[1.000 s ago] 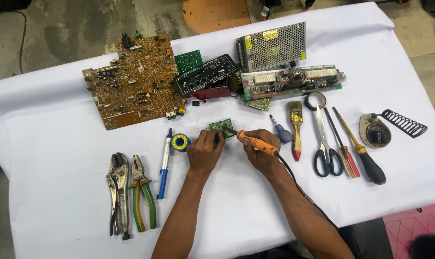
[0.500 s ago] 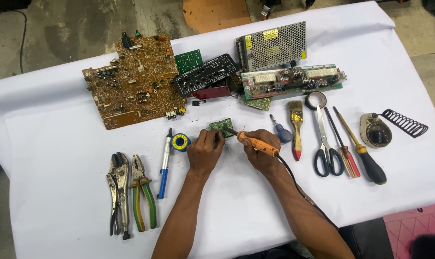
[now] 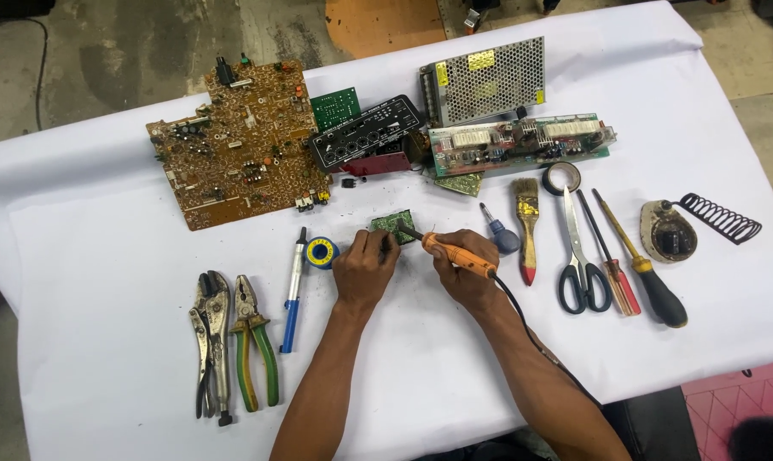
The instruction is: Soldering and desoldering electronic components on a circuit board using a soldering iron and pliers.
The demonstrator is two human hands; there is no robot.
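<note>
From up here I cannot make out where the iron's tip meets the board; the contact spot is too small, and my left hand [image 3: 363,271] covers the board's near-left corner. Whether anything thin is pinched in the left fingers [image 3: 385,245] I cannot tell; they are curled narrow, fingertips pressing down at the edge of the small green circuit board [image 3: 393,225]. My right hand [image 3: 465,275] is wrapped around the orange soldering iron [image 3: 455,253], its dark tip angled up-left onto the board, just beyond the left fingertips. Its black cord runs back along my right forearm and drops out of sight.

The board is small, roughly square, green, lying flat on the white cloth [image 3: 105,341] between the two hands.

Just left of the left fingers sits a blue solder spool [image 3: 322,253] with a yellow round label. Further beyond the fingers, a perforated metal power supply [image 3: 482,78] carries a yellow rectangular sticker on top and small yellow ones at its sides. A black faceplate [image 3: 368,134] shows white print too fine to read.
</note>
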